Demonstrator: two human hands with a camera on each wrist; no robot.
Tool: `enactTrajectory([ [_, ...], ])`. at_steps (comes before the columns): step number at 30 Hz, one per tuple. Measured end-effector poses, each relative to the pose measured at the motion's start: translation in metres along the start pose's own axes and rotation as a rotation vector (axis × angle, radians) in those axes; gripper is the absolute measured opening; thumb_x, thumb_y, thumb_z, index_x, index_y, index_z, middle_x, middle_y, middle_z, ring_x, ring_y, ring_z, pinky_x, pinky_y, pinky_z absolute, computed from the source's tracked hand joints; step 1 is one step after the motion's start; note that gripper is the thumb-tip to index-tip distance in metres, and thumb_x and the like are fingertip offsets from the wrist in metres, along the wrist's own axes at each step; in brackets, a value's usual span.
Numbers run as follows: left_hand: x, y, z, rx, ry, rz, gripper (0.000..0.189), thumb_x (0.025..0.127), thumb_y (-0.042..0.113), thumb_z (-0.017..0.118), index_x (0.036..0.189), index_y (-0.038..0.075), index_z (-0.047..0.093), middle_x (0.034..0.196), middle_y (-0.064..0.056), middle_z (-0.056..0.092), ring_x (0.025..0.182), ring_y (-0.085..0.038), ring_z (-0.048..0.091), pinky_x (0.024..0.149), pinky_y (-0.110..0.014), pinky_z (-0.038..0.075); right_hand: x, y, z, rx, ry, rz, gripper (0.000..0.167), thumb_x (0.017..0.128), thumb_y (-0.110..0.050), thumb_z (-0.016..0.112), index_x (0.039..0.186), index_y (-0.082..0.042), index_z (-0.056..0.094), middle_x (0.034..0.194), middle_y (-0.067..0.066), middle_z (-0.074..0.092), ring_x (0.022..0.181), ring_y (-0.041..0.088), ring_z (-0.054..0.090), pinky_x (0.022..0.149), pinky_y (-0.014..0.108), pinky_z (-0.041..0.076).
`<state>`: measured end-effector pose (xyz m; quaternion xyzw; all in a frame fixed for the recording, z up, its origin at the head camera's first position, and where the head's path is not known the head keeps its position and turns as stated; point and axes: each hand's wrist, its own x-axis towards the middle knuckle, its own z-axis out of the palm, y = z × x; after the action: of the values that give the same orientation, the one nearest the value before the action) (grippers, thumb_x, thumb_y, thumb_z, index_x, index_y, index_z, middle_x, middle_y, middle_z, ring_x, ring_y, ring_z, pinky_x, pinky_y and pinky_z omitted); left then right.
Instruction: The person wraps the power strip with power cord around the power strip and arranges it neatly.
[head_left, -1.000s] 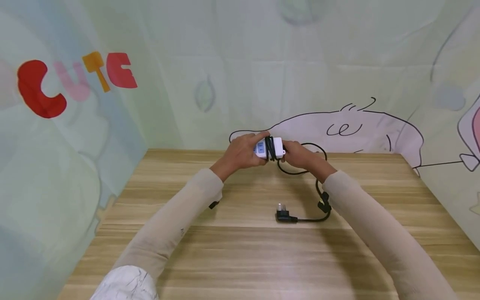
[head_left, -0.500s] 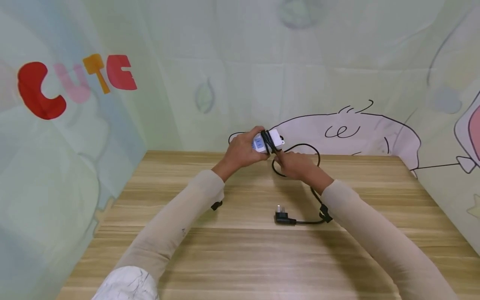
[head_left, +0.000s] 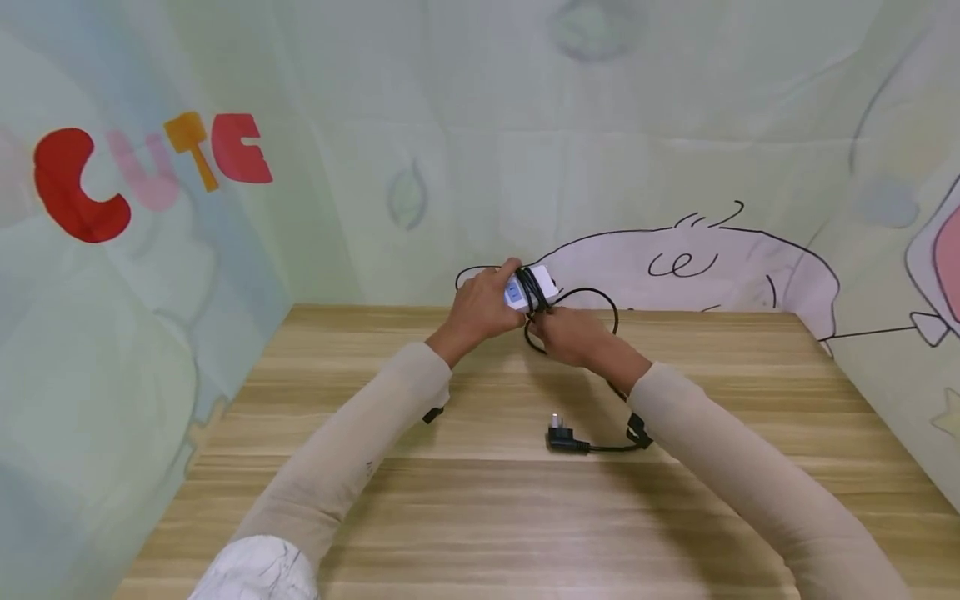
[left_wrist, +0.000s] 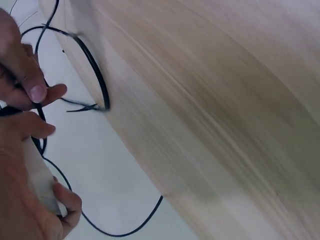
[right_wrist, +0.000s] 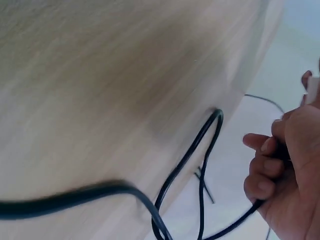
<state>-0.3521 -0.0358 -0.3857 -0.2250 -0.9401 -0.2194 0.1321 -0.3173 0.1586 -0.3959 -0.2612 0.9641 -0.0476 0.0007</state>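
Observation:
My left hand [head_left: 480, 307] grips a white power strip [head_left: 545, 280] with blue socket faces, raised near the table's far edge. Several turns of black cord [head_left: 531, 287] are wound around the strip. Just below it, my right hand [head_left: 576, 337] holds the cord; in the right wrist view its fingers [right_wrist: 262, 172] curl around the cord [right_wrist: 240, 220]. From there the cord loops behind the right wrist and runs to a black plug [head_left: 562, 438], which lies on the table with its prongs up. The left wrist view shows the strip [left_wrist: 42, 175] partly hidden by the left hand.
The wooden table [head_left: 480, 508] meets a printed cloth wall [head_left: 487, 183] at its far edge. Another cloth panel [head_left: 112, 333] with coloured letters stands at the left. Small black pieces [head_left: 432, 414] show beneath both sleeves.
My right hand has moved left and slightly down from the strip's end to its underside, drawing the cord along. The strip has tilted and shifted a little left in my left hand.

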Motion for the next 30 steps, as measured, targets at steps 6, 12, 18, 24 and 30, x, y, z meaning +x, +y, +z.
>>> enactTrajectory([
  [6,0.004,0.003,0.001,0.096,0.027,-0.016,0.079,0.085,0.024,0.087,0.156,0.021,0.053,0.113,-0.02,0.075,0.092,-0.037,0.075,0.078,-0.051,0.063,-0.003,-0.003,-0.009,0.073,0.062,-0.127,0.024,0.114,-0.009,0.054,0.099,0.002,0.068,0.08,0.008,0.062,0.07,0.022,0.057,0.068,0.041,0.053],
  [12,0.008,0.001,-0.001,0.157,0.056,-0.014,0.074,0.087,0.027,0.085,0.154,0.021,0.053,0.111,-0.02,0.074,0.09,-0.04,0.076,0.077,-0.053,0.065,-0.011,0.011,-0.011,0.174,0.056,-0.103,0.027,0.119,-0.022,0.055,0.101,-0.005,0.065,0.073,-0.001,0.052,0.066,0.017,0.051,0.069,0.037,0.045],
  [18,0.009,-0.01,-0.005,0.13,0.042,-0.076,0.076,0.087,0.023,0.082,0.157,0.022,0.052,0.113,-0.021,0.072,0.091,-0.042,0.075,0.077,-0.054,0.064,-0.019,0.024,-0.007,0.27,0.038,-0.104,0.023,0.12,-0.029,0.051,0.114,-0.011,0.065,0.08,0.0,0.053,0.073,0.017,0.052,0.078,0.041,0.046],
  [24,0.005,-0.013,-0.002,0.185,0.032,-0.026,0.071,0.09,0.024,0.085,0.153,0.021,0.053,0.113,-0.022,0.072,0.095,-0.041,0.075,0.077,-0.054,0.065,-0.015,0.028,-0.013,0.251,0.057,-0.159,0.021,0.12,-0.022,0.051,0.111,-0.009,0.064,0.084,0.002,0.054,0.078,0.019,0.051,0.08,0.041,0.044],
  [30,0.003,-0.011,0.003,0.268,0.003,0.031,0.072,0.092,0.03,0.087,0.155,0.023,0.052,0.118,-0.02,0.073,0.1,-0.04,0.075,0.083,-0.053,0.064,-0.002,0.027,-0.036,0.013,0.248,-0.339,0.015,0.112,-0.016,0.069,0.107,-0.003,0.074,0.092,0.011,0.067,0.079,0.027,0.057,0.078,0.046,0.049],
])
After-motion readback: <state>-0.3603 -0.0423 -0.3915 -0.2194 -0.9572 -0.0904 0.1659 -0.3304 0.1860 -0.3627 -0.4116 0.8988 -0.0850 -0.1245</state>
